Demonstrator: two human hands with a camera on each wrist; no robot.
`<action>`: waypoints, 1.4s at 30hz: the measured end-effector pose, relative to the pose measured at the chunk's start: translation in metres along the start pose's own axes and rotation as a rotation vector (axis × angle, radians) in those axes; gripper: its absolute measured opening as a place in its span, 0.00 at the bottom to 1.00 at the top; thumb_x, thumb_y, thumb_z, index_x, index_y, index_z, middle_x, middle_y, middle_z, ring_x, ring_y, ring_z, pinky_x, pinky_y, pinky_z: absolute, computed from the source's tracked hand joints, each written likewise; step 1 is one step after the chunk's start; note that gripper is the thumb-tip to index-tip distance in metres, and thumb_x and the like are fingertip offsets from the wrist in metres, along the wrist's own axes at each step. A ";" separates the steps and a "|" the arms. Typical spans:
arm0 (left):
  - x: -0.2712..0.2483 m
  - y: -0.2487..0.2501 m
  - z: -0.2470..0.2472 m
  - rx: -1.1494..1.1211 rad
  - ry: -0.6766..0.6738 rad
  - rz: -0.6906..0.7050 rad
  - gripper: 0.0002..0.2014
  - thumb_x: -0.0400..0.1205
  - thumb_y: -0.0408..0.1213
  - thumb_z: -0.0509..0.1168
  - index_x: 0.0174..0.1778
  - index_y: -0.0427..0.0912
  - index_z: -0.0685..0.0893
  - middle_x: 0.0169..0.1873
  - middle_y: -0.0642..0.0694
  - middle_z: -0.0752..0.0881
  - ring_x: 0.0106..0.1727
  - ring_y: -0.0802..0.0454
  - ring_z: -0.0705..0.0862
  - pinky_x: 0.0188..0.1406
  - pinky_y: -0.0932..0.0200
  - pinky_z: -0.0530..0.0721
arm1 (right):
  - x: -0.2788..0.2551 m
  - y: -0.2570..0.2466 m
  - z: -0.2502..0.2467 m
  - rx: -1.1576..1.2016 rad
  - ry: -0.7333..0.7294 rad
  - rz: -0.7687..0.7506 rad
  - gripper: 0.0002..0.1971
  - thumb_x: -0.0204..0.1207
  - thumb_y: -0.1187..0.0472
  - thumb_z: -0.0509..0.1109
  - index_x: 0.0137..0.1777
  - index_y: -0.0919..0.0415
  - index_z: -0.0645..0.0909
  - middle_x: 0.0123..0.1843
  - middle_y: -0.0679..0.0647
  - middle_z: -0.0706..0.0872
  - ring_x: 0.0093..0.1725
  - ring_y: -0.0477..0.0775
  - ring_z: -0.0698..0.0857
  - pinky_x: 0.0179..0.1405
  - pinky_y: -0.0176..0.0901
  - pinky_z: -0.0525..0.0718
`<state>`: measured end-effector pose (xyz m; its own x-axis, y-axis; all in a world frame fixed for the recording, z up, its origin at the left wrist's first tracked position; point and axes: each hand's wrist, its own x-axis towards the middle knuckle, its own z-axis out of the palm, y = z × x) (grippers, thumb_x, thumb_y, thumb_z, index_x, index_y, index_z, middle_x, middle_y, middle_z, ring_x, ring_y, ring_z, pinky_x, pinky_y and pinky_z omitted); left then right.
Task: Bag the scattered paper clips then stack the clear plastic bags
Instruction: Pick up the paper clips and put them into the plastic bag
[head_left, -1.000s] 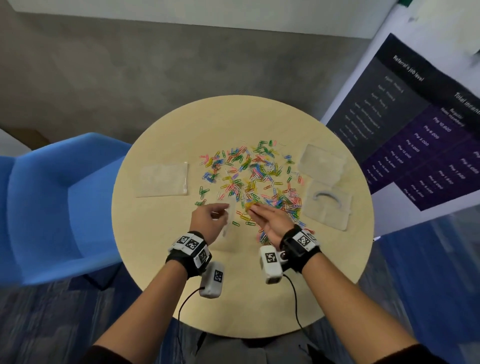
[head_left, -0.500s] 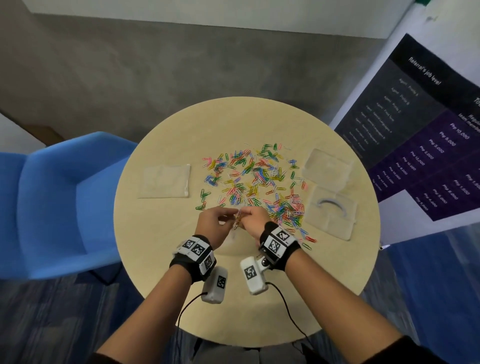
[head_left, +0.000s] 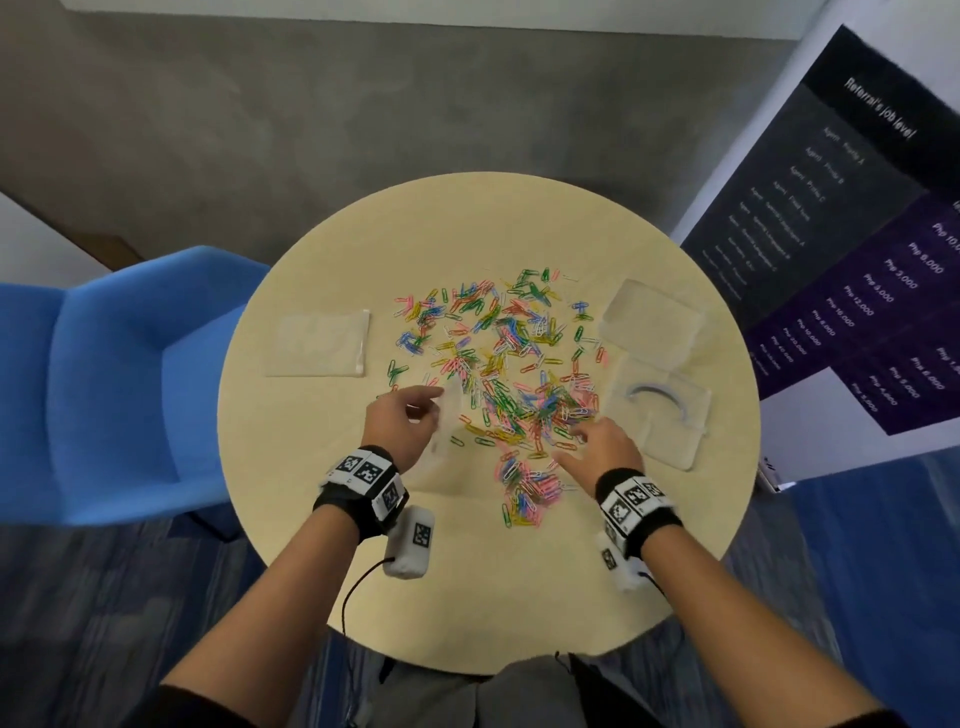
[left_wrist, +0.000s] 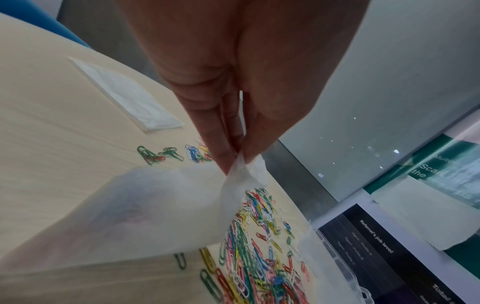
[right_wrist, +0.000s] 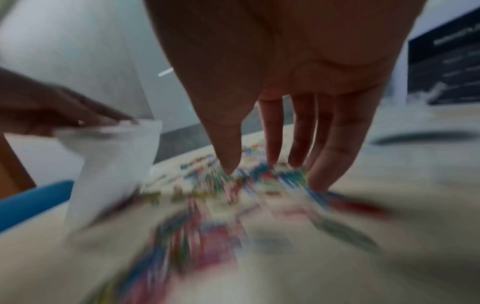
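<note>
**Ana:** Head camera first, nearest the body: what are the two hands doing?

**Ben:** The left hand (head_left: 400, 423) hangs just above the round desk (head_left: 311, 467) and pinches the top corner of a clear plastic bag (head_left: 448, 422) between thumb and fingers (left_wrist: 221, 152). The bag droops from that pinch toward the desk.

**Ana:** And the other one?

**Ben:** The right hand (head_left: 602, 452) is spread, fingers (right_wrist: 272, 133) straight and apart, their tips down at the near edge of the paper clips (head_left: 498, 364). It holds nothing I can see; its wrist view is badly blurred.

**Ana:** Where do the clips lie?

**Ben:** Scattered in many colours across the middle of the desk, with a smaller cluster (head_left: 524, 493) nearer, between the wrists.

**Ana:** Farther out?

**Ben:** A flat clear bag (head_left: 317, 343) lies left of the clips. Right of them sit two clear plastic pieces, one with a dark curved mark (head_left: 660, 410) and one behind it (head_left: 649, 322), overlapping slightly. A blue chair (head_left: 114, 384) stands left of the desk, a dark poster (head_left: 831, 234) to the right.
</note>
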<state>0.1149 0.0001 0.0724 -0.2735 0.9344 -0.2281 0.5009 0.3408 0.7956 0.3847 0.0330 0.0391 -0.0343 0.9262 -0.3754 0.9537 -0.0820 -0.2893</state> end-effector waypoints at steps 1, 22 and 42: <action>-0.001 -0.002 -0.001 0.003 0.012 -0.001 0.13 0.78 0.29 0.69 0.56 0.46 0.90 0.40 0.46 0.90 0.41 0.53 0.88 0.50 0.62 0.83 | -0.003 0.015 0.009 -0.063 -0.032 -0.004 0.28 0.72 0.40 0.72 0.68 0.53 0.80 0.63 0.54 0.80 0.62 0.57 0.81 0.61 0.50 0.82; -0.017 -0.010 -0.008 0.028 0.025 -0.040 0.09 0.81 0.36 0.70 0.54 0.40 0.91 0.32 0.48 0.89 0.32 0.64 0.86 0.42 0.71 0.81 | -0.006 -0.009 0.053 0.021 -0.065 -0.441 0.12 0.79 0.61 0.69 0.58 0.63 0.88 0.54 0.60 0.90 0.55 0.59 0.86 0.60 0.45 0.80; -0.010 -0.017 0.009 0.033 -0.065 0.162 0.08 0.81 0.32 0.68 0.52 0.38 0.92 0.44 0.41 0.92 0.42 0.49 0.87 0.48 0.58 0.84 | -0.028 -0.132 0.035 1.102 -0.111 0.144 0.03 0.74 0.72 0.74 0.46 0.69 0.89 0.40 0.57 0.88 0.42 0.57 0.90 0.44 0.40 0.88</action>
<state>0.1165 -0.0136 0.0562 -0.1340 0.9817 -0.1351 0.5613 0.1875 0.8061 0.2491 0.0051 0.0570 -0.0236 0.8485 -0.5287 0.1669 -0.5181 -0.8389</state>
